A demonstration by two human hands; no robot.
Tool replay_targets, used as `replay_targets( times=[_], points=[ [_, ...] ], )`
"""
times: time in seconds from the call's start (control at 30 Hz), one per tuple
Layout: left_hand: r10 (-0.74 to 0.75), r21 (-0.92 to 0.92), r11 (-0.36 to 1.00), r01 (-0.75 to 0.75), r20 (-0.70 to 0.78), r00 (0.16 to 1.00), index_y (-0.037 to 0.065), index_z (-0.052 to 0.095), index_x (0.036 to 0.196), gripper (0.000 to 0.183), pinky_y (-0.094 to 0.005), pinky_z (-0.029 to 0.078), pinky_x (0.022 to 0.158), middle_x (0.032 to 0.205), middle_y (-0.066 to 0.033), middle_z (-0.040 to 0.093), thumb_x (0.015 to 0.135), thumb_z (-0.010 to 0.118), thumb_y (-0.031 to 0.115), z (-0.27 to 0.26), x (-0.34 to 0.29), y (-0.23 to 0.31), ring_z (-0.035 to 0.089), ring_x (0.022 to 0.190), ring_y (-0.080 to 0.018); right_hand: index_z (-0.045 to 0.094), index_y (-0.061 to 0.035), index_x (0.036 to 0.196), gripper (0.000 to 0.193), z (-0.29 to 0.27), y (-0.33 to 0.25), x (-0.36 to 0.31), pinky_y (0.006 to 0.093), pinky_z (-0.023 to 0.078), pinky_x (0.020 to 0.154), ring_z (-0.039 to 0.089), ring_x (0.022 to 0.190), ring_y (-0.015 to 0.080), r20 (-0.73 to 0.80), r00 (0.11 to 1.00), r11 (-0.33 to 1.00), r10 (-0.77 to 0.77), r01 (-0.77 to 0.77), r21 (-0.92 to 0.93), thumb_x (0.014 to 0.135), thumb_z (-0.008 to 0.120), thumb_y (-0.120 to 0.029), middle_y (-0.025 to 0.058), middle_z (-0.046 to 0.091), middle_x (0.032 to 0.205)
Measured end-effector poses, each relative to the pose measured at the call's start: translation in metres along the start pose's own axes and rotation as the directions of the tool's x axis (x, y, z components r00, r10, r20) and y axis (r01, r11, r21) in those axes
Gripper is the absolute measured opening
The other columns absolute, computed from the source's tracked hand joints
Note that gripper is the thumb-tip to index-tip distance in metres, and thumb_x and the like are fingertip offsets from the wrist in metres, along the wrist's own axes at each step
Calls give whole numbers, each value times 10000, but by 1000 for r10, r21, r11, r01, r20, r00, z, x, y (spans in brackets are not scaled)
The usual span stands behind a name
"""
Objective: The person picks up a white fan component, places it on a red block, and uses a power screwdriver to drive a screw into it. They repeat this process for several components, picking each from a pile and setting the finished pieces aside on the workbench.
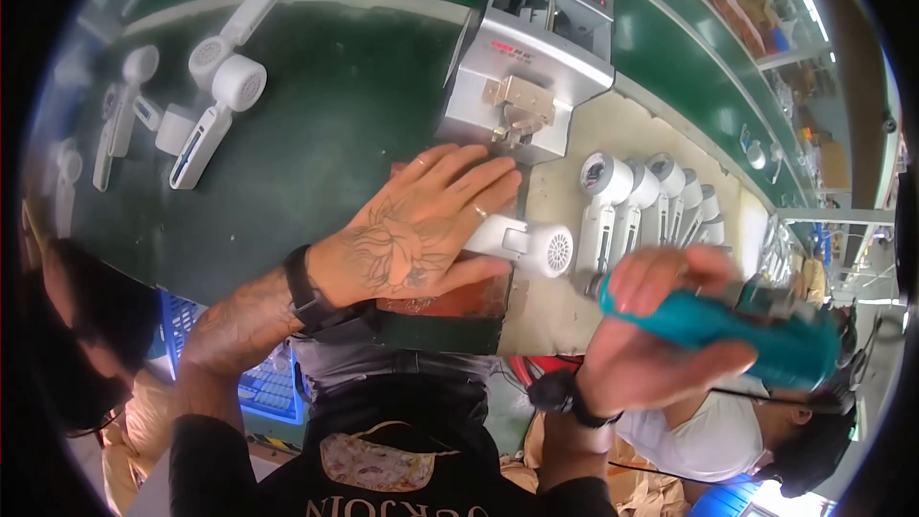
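Note:
My left hand (407, 235) lies over the handle of a white handheld fan (549, 249), its thumb on the near side and its fingers on the far side. The fan's round, slotted head sticks out to the right; much of its handle is hidden under the palm. A red pad (450, 304) lies beneath. My right hand (661, 325), blurred, is wrapped round a teal electric screwdriver (756, 340). The screwdriver's tip points left, close to the fan head and apart from it.
A grey machine (536, 48) stands beyond my left hand. Several white fans with open heads (605, 177) stand in a row at the right. More fans (237, 86) lie on the green table (325, 115) at the left. Other people sit at both sides.

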State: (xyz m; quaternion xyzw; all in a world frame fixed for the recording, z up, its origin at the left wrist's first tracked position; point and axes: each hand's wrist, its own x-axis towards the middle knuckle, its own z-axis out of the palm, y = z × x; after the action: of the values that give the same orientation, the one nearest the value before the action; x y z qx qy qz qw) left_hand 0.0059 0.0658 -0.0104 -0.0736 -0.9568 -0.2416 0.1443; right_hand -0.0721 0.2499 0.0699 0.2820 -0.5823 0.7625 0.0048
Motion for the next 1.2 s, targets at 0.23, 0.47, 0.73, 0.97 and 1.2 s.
replay_targets(
  times=[0.23,0.47,0.73,0.97,1.2],
  points=[
    [7,-67,998,-7,2,1000,30,528,1381,614,-489,417,1078,1403,-140,537,875,672,345,5,-2,-6,513,1269,-345,563,-19,1099,624,40,41,61,322,417,594,499,608,171,46,997,996,69,-71,55,1015,456,-628,67,539,704],
    [-23,-97,995,20,-30,999,66,577,1327,474,-480,456,1023,1340,-121,584,906,630,277,4,-5,-10,559,1211,-314,574,67,1108,588,67,69,91,300,460,599,569,649,167,121,991,991,-58,71,-110,1033,535,-515,81,573,706],
    [-6,-98,995,-2,-75,997,65,596,1306,427,-459,474,980,1313,-122,597,928,620,262,7,-4,-14,577,1159,-313,585,59,1075,628,65,56,80,303,435,598,545,630,163,108,994,973,6,19,-229,1046,458,-556,59,557,677],
    [-1,-103,995,-5,-62,998,53,606,1295,399,-445,479,954,1296,-131,607,934,620,225,6,0,-11,593,1122,-316,559,26,1115,789,20,40,32,326,391,573,479,591,162,49,990,984,132,-125,-129,964,433,-737,49,520,671],
    [7,-100,995,-17,-97,995,45,633,1266,376,-442,485,946,1278,-136,622,925,632,205,6,0,-11,605,1114,-321,539,30,1137,821,16,38,21,321,431,580,510,595,165,163,972,968,170,-134,-213,914,506,-759,61,530,670]
  ],
)
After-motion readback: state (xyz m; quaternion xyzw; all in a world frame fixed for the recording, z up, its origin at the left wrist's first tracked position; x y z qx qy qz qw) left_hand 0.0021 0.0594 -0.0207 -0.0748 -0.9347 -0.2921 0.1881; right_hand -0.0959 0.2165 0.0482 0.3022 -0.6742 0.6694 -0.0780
